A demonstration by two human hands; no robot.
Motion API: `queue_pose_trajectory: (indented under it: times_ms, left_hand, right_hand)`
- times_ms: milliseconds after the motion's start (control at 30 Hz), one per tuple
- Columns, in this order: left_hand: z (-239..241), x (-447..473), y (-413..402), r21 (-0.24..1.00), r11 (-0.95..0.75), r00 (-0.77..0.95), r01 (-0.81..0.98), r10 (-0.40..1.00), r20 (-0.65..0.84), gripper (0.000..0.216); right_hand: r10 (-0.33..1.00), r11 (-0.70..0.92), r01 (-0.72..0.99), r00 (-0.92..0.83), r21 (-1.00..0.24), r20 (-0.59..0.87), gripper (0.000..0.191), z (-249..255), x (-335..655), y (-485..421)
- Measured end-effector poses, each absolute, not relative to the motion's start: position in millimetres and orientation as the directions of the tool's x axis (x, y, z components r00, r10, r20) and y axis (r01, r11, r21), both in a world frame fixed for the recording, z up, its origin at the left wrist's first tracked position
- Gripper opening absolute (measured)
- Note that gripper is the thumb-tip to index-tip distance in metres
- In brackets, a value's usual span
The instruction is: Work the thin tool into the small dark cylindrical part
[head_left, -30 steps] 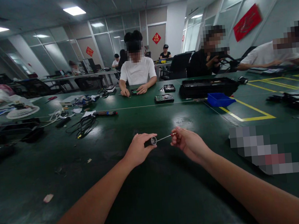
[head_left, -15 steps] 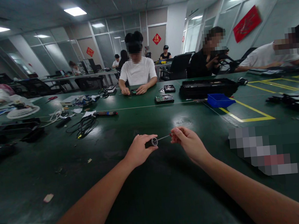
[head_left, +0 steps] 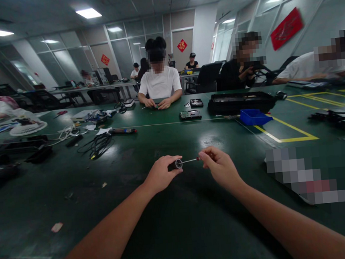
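Observation:
Between the thumb and fingers of my left hand [head_left: 161, 173] is a small dark round part [head_left: 178, 163] with a pale ring on its end, turned toward the right. My right hand [head_left: 219, 163] pinches a screwdriver [head_left: 189, 160] near the red base of its thin metal shaft; the fingers cover most of its handle. The shaft points left, and its tip meets the ringed end, though I cannot tell how deep it reaches. Both hands are held over the green table [head_left: 175, 234].
Beyond my hands lie a black cable [head_left: 97, 146], a pen-like tool [head_left: 121, 131], a hard drive [head_left: 190, 115], a blue bin [head_left: 255, 116] and a long black tray [head_left: 241, 101]. A blurred-out item [head_left: 303, 176] lies right. A co-worker [head_left: 159, 82] sits opposite, handling small parts.
The fingers of my right hand have shifted slightly on the screwdriver, and its shaft lies a little more level. My left hand keeps its hold on the round part.

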State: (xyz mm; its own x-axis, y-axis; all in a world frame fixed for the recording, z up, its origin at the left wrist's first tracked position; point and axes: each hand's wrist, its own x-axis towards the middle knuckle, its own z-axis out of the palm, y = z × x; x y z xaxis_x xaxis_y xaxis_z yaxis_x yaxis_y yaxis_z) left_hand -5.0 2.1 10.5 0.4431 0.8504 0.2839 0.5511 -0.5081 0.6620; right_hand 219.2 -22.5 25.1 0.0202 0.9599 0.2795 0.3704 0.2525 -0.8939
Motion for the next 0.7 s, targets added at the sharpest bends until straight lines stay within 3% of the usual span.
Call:
queue_pose_trajectory:
  times_ms: [233, 700]
  left_hand:
    - [10.1, -5.3, 1.8, 0.667, -0.509, 0.438, 0.544, 0.850, 0.291, 0.043]
    - [8.5, -5.4, 2.4, 0.664, -0.508, 0.444, 0.549, 0.850, 0.284, 0.042]
  right_hand:
    - [0.974, 0.205, 0.322, 0.021, -0.924, 0.224, 0.034, 27.3, 216.5, -22.2]
    - [0.972, 0.222, 0.318, 0.000, -0.922, 0.234, 0.024, 26.8, 215.9, -23.4]
